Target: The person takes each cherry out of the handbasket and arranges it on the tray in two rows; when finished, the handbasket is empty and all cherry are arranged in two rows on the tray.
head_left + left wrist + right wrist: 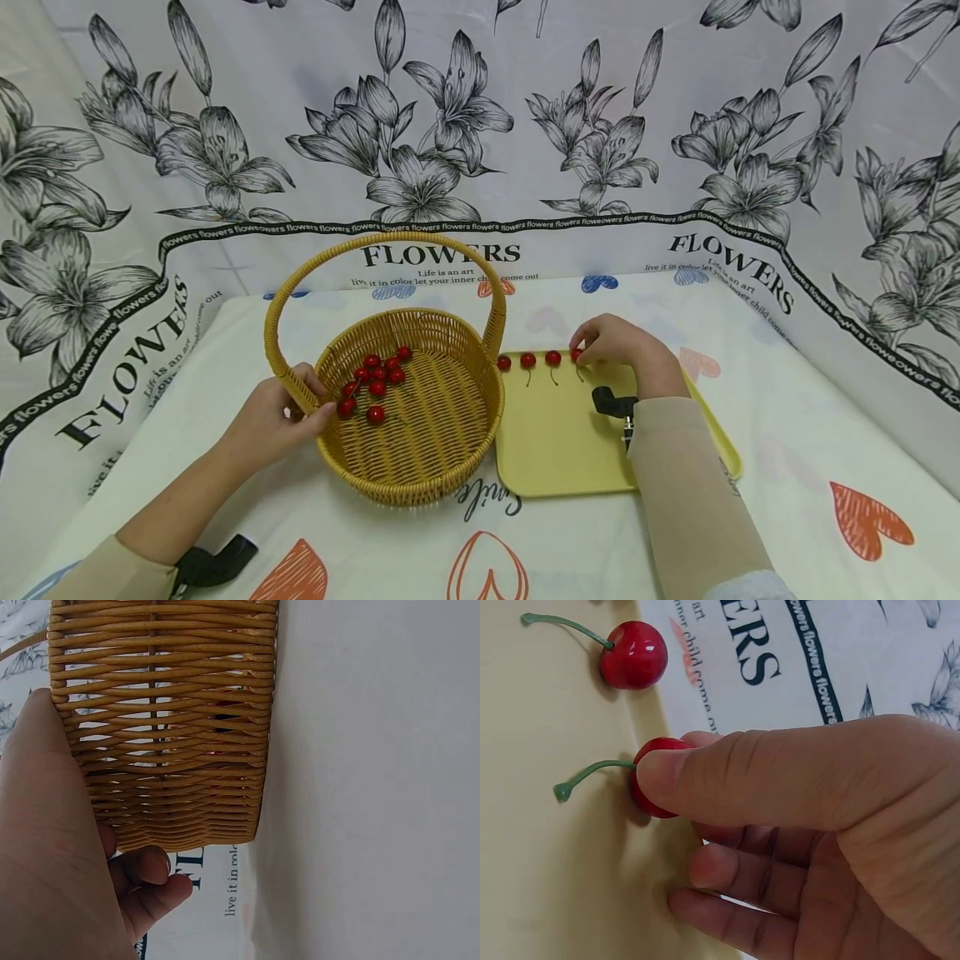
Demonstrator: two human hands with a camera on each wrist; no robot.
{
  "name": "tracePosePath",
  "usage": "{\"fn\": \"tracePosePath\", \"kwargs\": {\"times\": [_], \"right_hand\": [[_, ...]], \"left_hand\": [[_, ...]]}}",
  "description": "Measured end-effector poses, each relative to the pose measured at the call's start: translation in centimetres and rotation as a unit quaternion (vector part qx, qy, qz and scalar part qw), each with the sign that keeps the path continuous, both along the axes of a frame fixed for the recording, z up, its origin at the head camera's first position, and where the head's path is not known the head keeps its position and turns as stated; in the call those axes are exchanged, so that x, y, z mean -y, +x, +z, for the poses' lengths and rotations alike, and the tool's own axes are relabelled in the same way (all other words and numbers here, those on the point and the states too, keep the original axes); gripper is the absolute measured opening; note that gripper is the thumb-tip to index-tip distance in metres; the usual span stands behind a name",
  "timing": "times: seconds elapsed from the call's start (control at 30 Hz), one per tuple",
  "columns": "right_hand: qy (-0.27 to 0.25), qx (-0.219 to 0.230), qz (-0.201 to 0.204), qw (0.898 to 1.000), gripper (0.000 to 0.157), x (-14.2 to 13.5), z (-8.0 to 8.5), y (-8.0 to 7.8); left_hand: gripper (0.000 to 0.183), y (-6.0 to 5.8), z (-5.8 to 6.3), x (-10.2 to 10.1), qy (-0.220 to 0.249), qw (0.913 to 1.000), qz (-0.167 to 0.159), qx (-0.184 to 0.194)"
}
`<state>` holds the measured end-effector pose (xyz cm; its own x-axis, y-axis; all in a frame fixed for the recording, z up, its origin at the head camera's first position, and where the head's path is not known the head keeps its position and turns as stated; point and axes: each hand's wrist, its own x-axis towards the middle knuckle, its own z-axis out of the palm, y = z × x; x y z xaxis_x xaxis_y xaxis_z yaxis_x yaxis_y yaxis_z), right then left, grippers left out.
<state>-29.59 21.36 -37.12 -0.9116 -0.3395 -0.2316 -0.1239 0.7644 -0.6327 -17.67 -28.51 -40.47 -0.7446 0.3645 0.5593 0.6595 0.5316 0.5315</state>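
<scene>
My left hand (272,418) grips the left side of a round wicker basket (427,425), where the tall arched handle meets the rim. In the left wrist view its fingers lie beside the woven wall (172,742). Several red cherries (377,414) lie in the basket's left part. My right hand (624,343) pinches a cherry (651,804) with a green stem between thumb and fingers, at the far edge of a yellow tray (558,442). Left of it, a row of 3 cherries (552,358) lines that edge, stems pointing toward me.
The tray stands right of the basket, close to its rim. A white cloth (585,550) printed with hearts covers the table. Behind hangs a white curtain (525,192) with black flowers and lettering. Black camera mounts (217,562) sit at both wrists.
</scene>
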Motion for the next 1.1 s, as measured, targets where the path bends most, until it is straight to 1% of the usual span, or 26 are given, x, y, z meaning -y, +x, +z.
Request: {"fn": "tracePosePath", "kwargs": {"times": [0.13,0.27,0.33,0.43,0.53,0.63,0.73,0.87,0.97,1.1], "right_hand": [[0.005,-0.007,-0.002,1.0,0.026,0.0,0.5,0.3],[0.001,-0.026,-0.007,1.0,0.034,-0.1,1.7,0.5],[-0.01,-0.038,-0.002,0.999,0.036,0.1,2.4,0.7],[-0.033,-0.06,0.009,0.998,0.034,0.5,3.8,1.1],[-0.056,-0.078,0.022,0.995,0.032,1.2,5.4,2.1],[-0.083,-0.083,0.035,0.993,0.03,2.0,7.0,3.3],[-0.113,-0.087,0.064,0.988,0.027,2.9,8.4,4.6],[-0.154,-0.082,0.12,0.977,0.023,4.7,9.9,6.6],[-0.165,-0.076,0.172,0.968,0.02,6.6,10.6,7.9],[-0.161,-0.086,0.234,0.955,0.016,9.7,11.0,9.8]], "left_hand": [[0.026,0.0,0.0,0.0,0.0,1.0,0.002,0.002],[0.025,0.0,0.0,0.0,-0.001,1.0,0.004,0.003],[0.025,0.0,0.0,0.0,-0.002,1.0,0.004,0.003],[0.026,0.0,0.0,0.0,-0.002,1.0,0.004,0.004],[0.026,0.0,0.0,0.0,-0.002,1.0,0.004,0.005],[0.026,0.0,0.0,0.1,-0.004,0.9999,0.007,0.006],[0.026,0.0,0.0,0.1,-0.007,0.9999,0.008,0.007],[0.025,0.0,0.0,0.0,-0.008,0.9999,0.009,0.006],[0.026,0.1,0.0,0.0,-0.005,0.9999,0.008,0.005],[0.026,0.1,0.0,0.0,-0.004,1.0,0.006,0.002]]}}
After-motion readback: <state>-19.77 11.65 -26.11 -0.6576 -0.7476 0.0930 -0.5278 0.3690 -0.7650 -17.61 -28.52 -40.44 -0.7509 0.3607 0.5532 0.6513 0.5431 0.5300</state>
